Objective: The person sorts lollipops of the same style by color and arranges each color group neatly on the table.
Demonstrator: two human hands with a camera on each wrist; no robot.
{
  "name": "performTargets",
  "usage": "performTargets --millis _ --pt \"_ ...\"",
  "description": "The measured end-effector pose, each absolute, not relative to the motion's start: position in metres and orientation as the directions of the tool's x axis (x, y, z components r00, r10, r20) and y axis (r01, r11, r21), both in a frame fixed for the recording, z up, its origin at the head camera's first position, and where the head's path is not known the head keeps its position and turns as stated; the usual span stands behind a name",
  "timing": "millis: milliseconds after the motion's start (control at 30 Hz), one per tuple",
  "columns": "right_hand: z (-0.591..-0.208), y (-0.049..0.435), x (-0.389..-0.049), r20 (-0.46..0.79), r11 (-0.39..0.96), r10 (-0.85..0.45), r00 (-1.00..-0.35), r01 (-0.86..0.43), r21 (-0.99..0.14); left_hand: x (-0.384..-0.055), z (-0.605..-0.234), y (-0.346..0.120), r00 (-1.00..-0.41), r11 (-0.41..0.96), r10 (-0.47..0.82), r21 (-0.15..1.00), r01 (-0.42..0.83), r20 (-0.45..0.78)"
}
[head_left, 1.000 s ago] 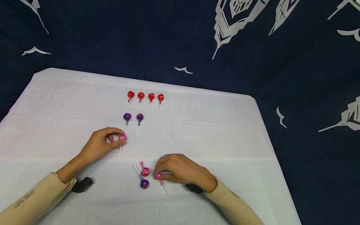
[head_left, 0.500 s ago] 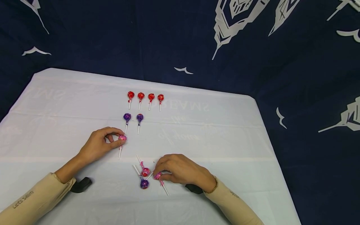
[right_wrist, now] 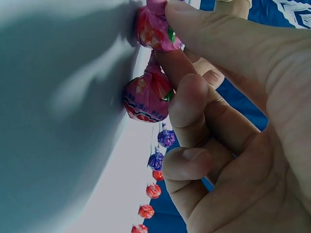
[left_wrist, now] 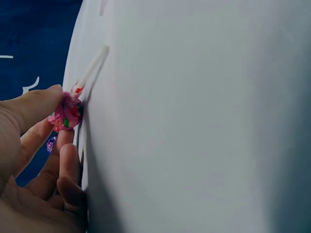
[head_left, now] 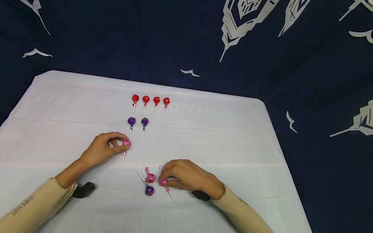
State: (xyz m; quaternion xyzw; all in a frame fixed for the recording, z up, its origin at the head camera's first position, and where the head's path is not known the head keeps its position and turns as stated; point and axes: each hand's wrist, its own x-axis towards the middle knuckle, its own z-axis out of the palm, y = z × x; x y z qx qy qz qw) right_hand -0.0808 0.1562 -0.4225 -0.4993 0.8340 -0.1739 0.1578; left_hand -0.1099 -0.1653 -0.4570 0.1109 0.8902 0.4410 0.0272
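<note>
My left hand (head_left: 102, 149) pinches the wrapped head of a pink lollipop (head_left: 126, 143) between thumb and fingers, its white stick pointing toward me. That lollipop lies just below the left one of two purple lollipops (head_left: 144, 121). In the left wrist view, the pink wrapper (left_wrist: 67, 112) shows between the fingertips, close over the cloth. Nearer to me, my right hand (head_left: 186, 174) pinches another pink lollipop (right_wrist: 158, 29) by thumb and index finger. Beside its fingers lie a pink lollipop (head_left: 150, 178) and a purple lollipop (head_left: 149, 190), with a loose-looking white stick (head_left: 155, 182) running under the hand.
Several red lollipops (head_left: 146, 99) form a row farther back, sticks toward me. A white cloth (head_left: 233, 145) covers the table, and a dark blue patterned curtain (head_left: 116, 38) hangs behind it. Black straps (head_left: 84, 190) show at the wrists.
The left forearm has shifted very slightly left and down; the left hand still pinches its pink lollipop. The right hand and the other lollipops stay put.
</note>
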Motion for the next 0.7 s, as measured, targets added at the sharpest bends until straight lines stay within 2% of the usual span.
performTargets --millis 233,700 --pt "-0.4211 0.1558 -0.0808 -0.089 0.436 -0.890 -0.448 -0.776 -0.456 -0.1112 -0.4546 -0.1671 -0.972 0.590 0.235 0.794 0.147 0.005" --pt "-0.4200 0.1571 -0.0816 -0.099 0.425 -0.896 -0.432 -0.776 -0.466 -0.1114 -0.4534 -0.1670 -0.969 0.583 0.247 0.797 0.157 0.010"
